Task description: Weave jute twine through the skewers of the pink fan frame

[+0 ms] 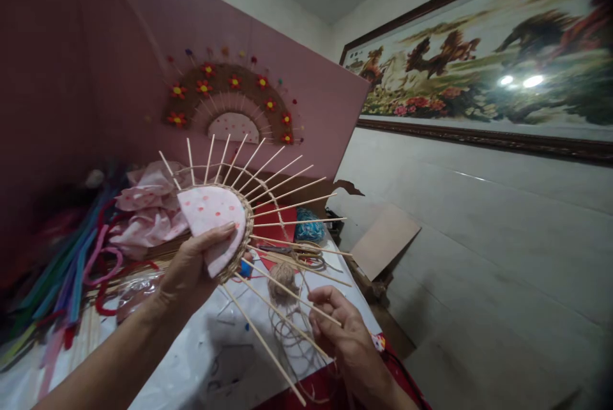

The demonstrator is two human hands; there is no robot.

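My left hand grips a half-round piece covered in white cloth with red dots, thumb on its face. Braided twine edges the curve, and thin wooden sticks fan out from it. A strand of jute twine weaves loosely across the upper sticks. Low on the right, my right hand is closed in a pinch on jute twine near the ends of the lower sticks. Loose coils of the twine hang below the ball of jute twine on the white table. Scissors lie behind the sticks.
Crumpled dotted cloth and colored pipe cleaners lie at left. Blue yarn and red sheets sit behind. A similar half-round decoration with red flowers is on a pink board. A framed horse picture hangs right.
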